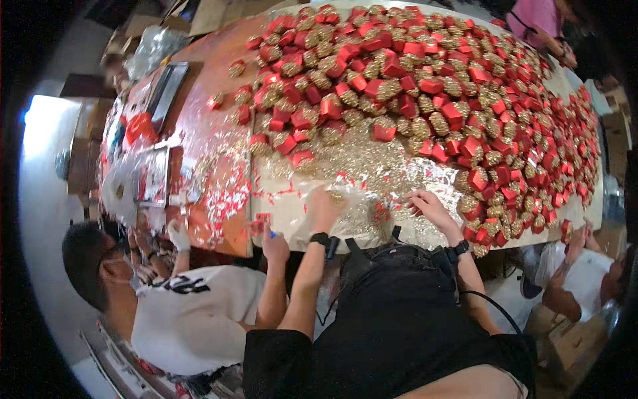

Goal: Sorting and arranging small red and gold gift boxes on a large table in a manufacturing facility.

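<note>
My left hand is curled over the near part of the table, slightly blurred. A small gold glittery patch shows at its fingertips; I cannot make out what it holds. Off to the right, my right hand hovers over the glitter with its fingers a little apart and nothing visible in them. Loose gold glitter and red scraps lie between and beyond both hands. Past them rises a big heap of small red faceted pieces with gold glittery parts.
At my left, a person in a white shirt works close to my arm, a hand near a small blue item. Red and white scraps and dark frames lie on the orange-brown tabletop. Another person sits at the right edge.
</note>
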`<action>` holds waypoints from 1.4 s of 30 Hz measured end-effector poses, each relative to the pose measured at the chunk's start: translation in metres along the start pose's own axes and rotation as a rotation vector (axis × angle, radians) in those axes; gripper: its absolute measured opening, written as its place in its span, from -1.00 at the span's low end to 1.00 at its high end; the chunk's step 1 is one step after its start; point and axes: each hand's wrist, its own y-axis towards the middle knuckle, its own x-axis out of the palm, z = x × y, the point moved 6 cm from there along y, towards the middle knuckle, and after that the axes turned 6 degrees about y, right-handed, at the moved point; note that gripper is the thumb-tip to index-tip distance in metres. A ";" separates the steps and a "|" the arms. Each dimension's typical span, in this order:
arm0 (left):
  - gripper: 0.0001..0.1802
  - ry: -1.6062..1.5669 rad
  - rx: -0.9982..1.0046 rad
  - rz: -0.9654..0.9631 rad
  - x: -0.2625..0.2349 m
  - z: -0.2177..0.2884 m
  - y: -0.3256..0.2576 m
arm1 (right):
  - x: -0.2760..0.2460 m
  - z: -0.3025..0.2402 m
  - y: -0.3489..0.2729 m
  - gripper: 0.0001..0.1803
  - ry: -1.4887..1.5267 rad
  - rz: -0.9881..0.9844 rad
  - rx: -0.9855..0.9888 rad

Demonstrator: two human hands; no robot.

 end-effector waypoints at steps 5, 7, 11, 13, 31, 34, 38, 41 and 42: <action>0.00 0.088 -0.109 -0.130 -0.022 0.055 -0.029 | 0.019 0.006 0.006 -0.72 -0.178 -0.179 -0.009; 0.02 0.373 -0.213 0.126 -0.037 0.019 -0.023 | 0.016 0.008 0.006 -0.73 -0.209 -0.210 -0.032; -0.03 0.485 -0.923 0.154 -0.063 -0.109 -0.028 | 0.003 0.011 -0.001 -0.75 -0.262 -0.158 -0.143; -0.02 0.511 -1.028 0.198 -0.080 -0.145 -0.035 | -0.001 0.009 -0.009 -0.76 -0.231 -0.146 -0.064; -0.62 0.009 -0.227 0.173 -0.056 -0.018 -0.040 | 0.020 -0.014 -0.010 -0.75 -0.314 -0.157 -0.117; -0.54 -0.232 0.004 -0.128 -0.115 0.078 -0.022 | 0.032 -0.069 -0.027 -0.48 -0.642 -0.114 -0.567; -0.44 -0.552 0.189 -0.365 -0.150 0.159 -0.011 | 0.062 -0.084 -0.024 -0.20 -0.790 -0.302 -0.660; -0.44 -0.583 0.486 -0.381 -0.155 0.194 -0.003 | 0.070 -0.072 -0.018 -0.21 -0.424 -0.628 -0.285; -0.44 -0.564 0.518 -0.420 -0.147 0.197 0.000 | 0.063 -0.055 -0.009 -0.31 -0.398 -0.601 -0.155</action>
